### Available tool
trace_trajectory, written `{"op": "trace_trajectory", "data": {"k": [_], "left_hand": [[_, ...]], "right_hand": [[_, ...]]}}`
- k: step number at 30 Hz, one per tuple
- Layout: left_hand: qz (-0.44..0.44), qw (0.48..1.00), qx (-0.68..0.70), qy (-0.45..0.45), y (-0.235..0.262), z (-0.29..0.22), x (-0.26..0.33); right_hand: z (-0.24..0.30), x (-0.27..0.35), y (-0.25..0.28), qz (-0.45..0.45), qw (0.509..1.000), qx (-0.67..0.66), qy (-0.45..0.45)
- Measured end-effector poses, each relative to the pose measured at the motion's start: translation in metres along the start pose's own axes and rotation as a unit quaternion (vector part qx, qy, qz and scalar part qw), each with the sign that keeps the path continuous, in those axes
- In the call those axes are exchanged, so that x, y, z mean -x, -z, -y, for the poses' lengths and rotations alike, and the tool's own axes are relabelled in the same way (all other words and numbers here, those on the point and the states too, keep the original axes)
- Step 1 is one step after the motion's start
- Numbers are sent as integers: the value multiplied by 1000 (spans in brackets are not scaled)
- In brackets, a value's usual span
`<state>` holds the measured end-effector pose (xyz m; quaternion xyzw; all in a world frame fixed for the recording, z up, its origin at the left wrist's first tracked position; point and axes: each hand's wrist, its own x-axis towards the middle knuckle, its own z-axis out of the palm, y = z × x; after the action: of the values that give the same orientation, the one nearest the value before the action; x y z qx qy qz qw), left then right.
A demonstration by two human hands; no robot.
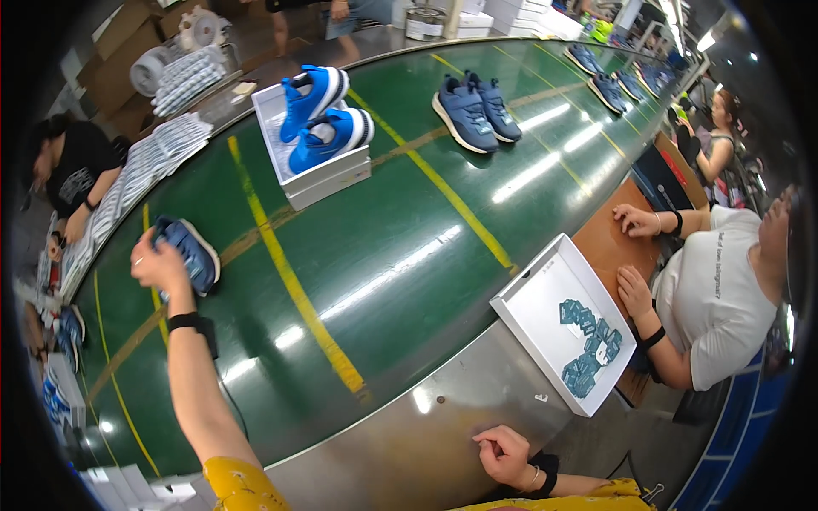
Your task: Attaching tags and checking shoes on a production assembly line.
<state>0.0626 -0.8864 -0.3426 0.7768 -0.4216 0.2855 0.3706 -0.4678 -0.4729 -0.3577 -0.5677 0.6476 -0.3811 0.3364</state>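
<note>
Left hand: my left hand [158,262] is stretched far out over the green conveyor belt [383,247], fingers wrapped round the heel end of a dark blue shoe [189,253].
Right hand: my right hand [504,456] rests loosely curled on the steel edge of the counter [409,460], holding nothing.
Hands to each other: well apart, the left out on the belt, the right close to my body.
Shoe position: on the left part of the belt, tipped up in my grip rather than lying flat.
Long axis: the shoe runs from my fingers away to the right and slightly down; its white sole rim faces right.
Nearer hand: only the left reaches it; the right is far off, across a yellow line [290,281].
Around it: a white box with a bright blue pair [319,115] lies beyond, and a grey-blue pair [474,109] farther right.
Near right hand: a white tray of small blue tags [588,345], in front of a seated person in a white shirt [711,298].
</note>
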Motion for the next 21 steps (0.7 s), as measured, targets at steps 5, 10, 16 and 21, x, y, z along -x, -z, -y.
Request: {"op": "trace_trajectory", "data": {"k": [5,10,16,21], "left_hand": [[262,926,235,-133,83,-131,116],[566,732,303,-229,197,-180,246],[624,708,206,-258,301,-156,332],[633,707,100,-300,346,-148,355]], "right_hand": [[-5,7,-3,8,1000,-12,-6],[-20,8,-6,-43,999,-20,11],[-24,6,-13,-53,997,-29,42],[-35,5,-12,-55,996,-30,67]]}}
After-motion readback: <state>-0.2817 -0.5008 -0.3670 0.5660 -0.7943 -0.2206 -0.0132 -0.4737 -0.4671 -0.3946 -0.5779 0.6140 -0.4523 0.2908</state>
